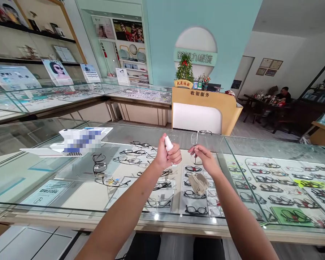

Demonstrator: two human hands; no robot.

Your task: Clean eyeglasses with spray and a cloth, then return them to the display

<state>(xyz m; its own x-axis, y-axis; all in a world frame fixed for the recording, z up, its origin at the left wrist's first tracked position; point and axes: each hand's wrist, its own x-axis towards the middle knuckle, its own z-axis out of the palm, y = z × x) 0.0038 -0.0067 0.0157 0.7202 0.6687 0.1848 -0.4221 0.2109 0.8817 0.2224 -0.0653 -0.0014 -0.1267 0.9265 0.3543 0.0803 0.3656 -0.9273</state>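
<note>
My left hand (168, 154) is wrapped round a small white bottle (168, 143), its narrow top pointing up between thumb and fingers. To the right, my right hand (203, 156) pinches a pair of eyeglasses (195, 139) and holds it up above the counter, lenses on end. Below that hand a crumpled beige cloth (198, 183) lies on the glass top of the display counter (92, 196). Rows of eyeglass frames (196, 209) show under the glass around both hands.
Left on the counter are folded printed cards (78, 142). More eyeglass frames (271, 187) fill the right-hand case. A wooden cashier desk (206, 97) with a potted plant (184, 70) stands beyond. A person (284, 95) sits at a far table on the right.
</note>
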